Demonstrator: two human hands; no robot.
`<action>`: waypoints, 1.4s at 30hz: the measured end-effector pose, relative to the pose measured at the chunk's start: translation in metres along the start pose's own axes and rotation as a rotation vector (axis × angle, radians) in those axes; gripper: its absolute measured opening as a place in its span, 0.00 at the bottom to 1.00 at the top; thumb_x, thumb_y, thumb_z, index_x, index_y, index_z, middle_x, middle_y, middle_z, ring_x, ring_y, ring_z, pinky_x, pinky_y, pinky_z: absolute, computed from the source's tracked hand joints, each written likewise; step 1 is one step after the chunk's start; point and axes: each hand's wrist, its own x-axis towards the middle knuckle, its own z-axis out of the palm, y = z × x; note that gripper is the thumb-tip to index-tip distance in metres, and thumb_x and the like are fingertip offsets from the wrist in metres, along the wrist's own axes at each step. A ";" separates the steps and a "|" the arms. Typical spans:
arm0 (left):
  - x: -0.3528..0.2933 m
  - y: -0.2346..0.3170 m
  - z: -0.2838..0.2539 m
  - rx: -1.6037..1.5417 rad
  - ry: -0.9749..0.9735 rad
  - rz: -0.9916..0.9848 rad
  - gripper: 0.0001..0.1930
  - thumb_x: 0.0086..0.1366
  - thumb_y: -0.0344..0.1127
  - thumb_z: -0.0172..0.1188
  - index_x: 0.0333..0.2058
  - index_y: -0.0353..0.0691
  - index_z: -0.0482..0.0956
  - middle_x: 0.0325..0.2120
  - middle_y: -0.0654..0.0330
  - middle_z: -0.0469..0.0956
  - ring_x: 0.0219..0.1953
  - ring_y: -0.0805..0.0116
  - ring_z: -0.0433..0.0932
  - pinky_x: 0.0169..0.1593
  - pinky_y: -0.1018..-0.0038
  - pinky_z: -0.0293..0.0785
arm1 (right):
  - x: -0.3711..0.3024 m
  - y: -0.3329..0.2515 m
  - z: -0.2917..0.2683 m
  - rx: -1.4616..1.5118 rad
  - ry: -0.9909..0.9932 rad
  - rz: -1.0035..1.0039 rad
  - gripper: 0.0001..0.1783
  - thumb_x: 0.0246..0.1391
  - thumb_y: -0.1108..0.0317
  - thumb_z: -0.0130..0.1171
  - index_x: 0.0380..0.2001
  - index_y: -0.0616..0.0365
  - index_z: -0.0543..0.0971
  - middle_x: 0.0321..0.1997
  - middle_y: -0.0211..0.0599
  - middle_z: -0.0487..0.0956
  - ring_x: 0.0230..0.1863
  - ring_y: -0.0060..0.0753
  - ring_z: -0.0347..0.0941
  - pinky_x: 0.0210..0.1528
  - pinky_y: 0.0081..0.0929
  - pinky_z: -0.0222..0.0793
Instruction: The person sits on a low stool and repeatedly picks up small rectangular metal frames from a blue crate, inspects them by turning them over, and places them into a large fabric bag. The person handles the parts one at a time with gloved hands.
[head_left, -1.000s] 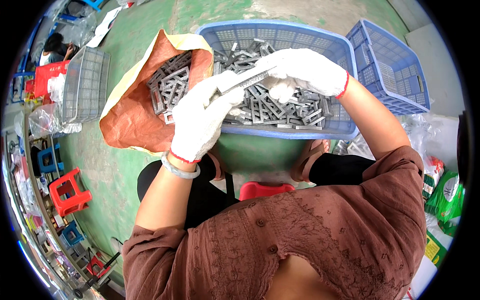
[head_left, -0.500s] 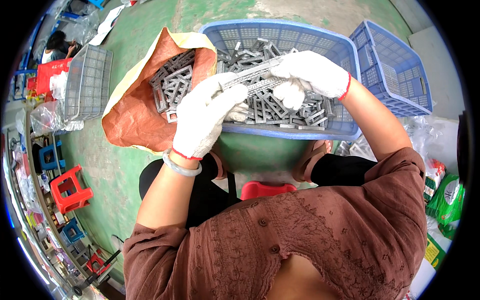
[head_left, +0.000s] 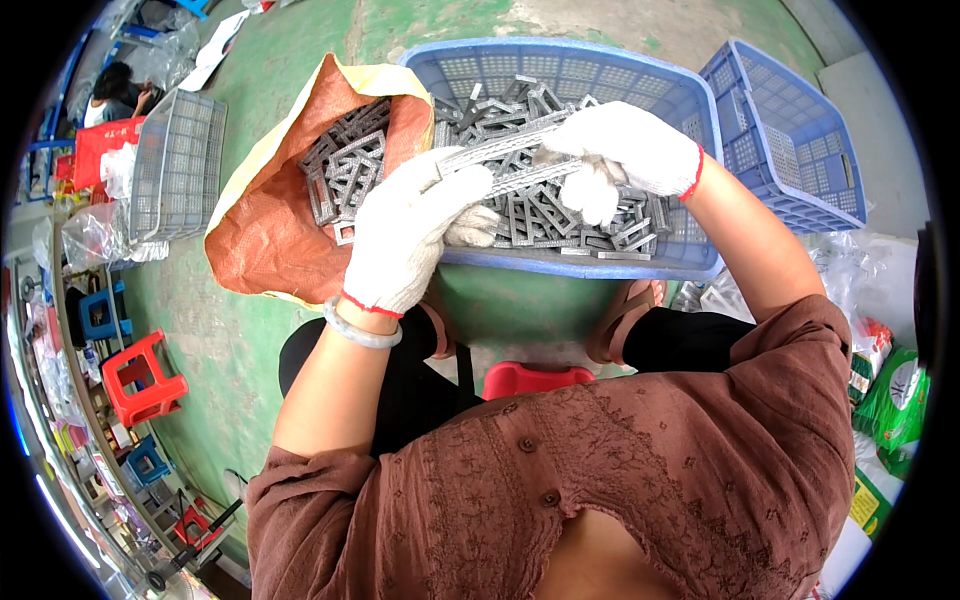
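Both my hands wear white knit gloves with red cuffs. Between them, above the blue basket (head_left: 590, 262), stretches a long grey metal frame (head_left: 505, 148) with two parallel bars. My left hand (head_left: 412, 212) is closed on its left end, thumb on top. At the other end my right hand (head_left: 615, 145) grips it with bent fingers. Many smaller grey rectangular metal frames (head_left: 535, 220) lie jumbled in the basket below. To the left, an open woven sack (head_left: 270, 240), yellow outside and orange inside, holds more grey frames (head_left: 355, 165). The gloves hide the ends of the held piece.
Another blue basket (head_left: 800, 150) stands at the right. A grey crate (head_left: 180, 165) and a red stool (head_left: 143, 378) are on the green floor at left. A person (head_left: 115, 95) sits at the far left. Plastic bags (head_left: 850, 270) lie right of my legs.
My right fingers have shifted slightly right and loosened a little along the frame's lower bar. The left hand has barely moved; the frame remains between both hands.
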 end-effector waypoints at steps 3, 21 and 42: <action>0.001 -0.001 0.000 -0.036 0.010 -0.010 0.20 0.67 0.34 0.62 0.54 0.30 0.74 0.36 0.60 0.80 0.31 0.74 0.80 0.34 0.79 0.79 | -0.002 -0.003 0.000 0.007 -0.011 0.027 0.22 0.66 0.56 0.54 0.52 0.62 0.80 0.29 0.44 0.84 0.23 0.31 0.82 0.24 0.24 0.80; 0.000 -0.008 -0.006 0.062 0.003 0.296 0.25 0.59 0.17 0.59 0.58 0.28 0.71 0.52 0.54 0.76 0.54 0.66 0.76 0.57 0.73 0.75 | 0.002 0.002 0.003 0.090 -0.010 -0.153 0.34 0.50 0.80 0.66 0.62 0.64 0.71 0.55 0.43 0.79 0.52 0.32 0.78 0.52 0.31 0.77; -0.009 0.011 -0.007 0.439 0.121 0.386 0.16 0.64 0.24 0.60 0.50 0.27 0.78 0.40 0.56 0.83 0.40 0.69 0.82 0.46 0.76 0.78 | 0.010 0.009 0.002 0.056 0.034 -0.252 0.32 0.54 0.78 0.64 0.63 0.61 0.70 0.59 0.40 0.76 0.58 0.31 0.74 0.58 0.31 0.74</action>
